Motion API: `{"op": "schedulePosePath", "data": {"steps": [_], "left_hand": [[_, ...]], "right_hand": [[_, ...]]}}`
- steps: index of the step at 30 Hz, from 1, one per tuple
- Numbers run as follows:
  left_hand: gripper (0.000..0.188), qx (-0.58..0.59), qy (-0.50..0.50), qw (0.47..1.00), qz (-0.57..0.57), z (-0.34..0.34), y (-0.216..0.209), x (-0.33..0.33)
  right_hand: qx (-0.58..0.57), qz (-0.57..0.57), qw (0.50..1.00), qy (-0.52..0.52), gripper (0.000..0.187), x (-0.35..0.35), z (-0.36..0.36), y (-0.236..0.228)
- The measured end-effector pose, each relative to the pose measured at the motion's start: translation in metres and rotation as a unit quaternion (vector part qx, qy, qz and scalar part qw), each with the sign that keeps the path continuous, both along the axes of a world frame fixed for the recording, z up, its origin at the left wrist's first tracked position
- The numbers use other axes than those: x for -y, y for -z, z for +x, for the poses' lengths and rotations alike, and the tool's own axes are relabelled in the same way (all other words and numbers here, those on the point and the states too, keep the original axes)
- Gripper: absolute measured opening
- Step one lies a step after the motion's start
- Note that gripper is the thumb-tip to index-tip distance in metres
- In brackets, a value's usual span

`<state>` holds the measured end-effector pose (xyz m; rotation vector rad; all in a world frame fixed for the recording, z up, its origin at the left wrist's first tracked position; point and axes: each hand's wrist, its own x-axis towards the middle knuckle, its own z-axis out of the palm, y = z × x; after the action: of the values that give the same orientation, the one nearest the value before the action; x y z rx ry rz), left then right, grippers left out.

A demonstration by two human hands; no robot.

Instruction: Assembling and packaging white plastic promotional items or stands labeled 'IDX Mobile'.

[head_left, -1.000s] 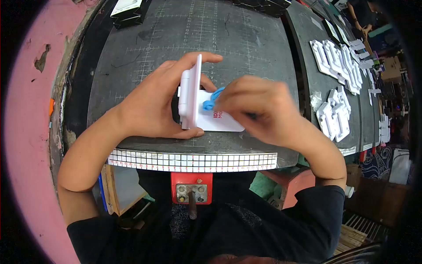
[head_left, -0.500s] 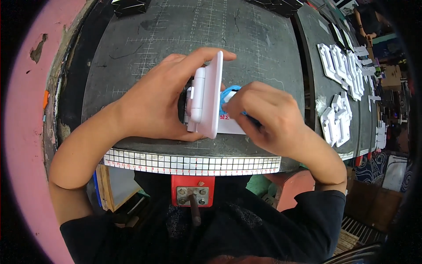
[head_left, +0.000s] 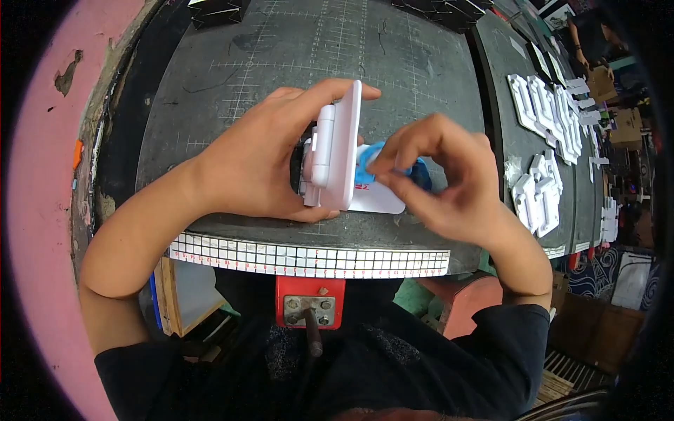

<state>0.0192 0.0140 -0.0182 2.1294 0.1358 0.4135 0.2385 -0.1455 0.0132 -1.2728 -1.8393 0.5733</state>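
A white plastic folding stand (head_left: 341,158), with a hinge barrel and an upright plate seen nearly edge-on, is tilted up on the table. Around its hinge side my left hand (head_left: 263,158) is closed, thumb and fingers gripping it from behind. A flat white plate (head_left: 379,199) with rounded corners and red print reaches out to the right of the upright part. Over that plate my right hand (head_left: 453,182) pinches a crumpled blue cloth (head_left: 365,167) between thumb and fingertips. Part of the cloth and the print are hidden by my fingers and the upright plate.
Under the work lies a dark gridded cutting mat (head_left: 295,77). A white ruler strip (head_left: 316,258) runs along the near edge. Several white stand parts (head_left: 544,112) lie on the right-hand table. Black boxes (head_left: 217,10) stand at the back; a person (head_left: 593,38) is far right.
My right hand has lifted and turned slightly, its fingers opening up around the pinch, so more of the white plate's corner shows. The left hand keeps its grip on the stand.
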Motion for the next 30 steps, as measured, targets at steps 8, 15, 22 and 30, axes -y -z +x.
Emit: {"op": "schedulePosePath", "data": {"steps": [8,15,22,30], "left_hand": [[0.117,0.014,-0.002,1.000,-0.011,0.002,0.000,0.001],[0.121,-0.023,0.007,1.000,0.011,0.001,-0.008,0.000],[0.118,-0.013,-0.010,1.000,-0.007,0.002,-0.006,0.003],[0.126,0.016,-0.013,0.998,0.058,0.002,-0.009,0.003]], "right_hand": [[-0.132,-0.031,0.988,0.070,0.018,-0.001,0.001,-0.002],[-0.035,-0.030,0.998,0.040,0.022,-0.002,0.004,0.004],[0.097,0.066,0.993,0.007,0.026,-0.008,0.007,0.010],[0.086,0.098,0.991,-0.014,0.020,-0.010,0.009,0.013]]}}
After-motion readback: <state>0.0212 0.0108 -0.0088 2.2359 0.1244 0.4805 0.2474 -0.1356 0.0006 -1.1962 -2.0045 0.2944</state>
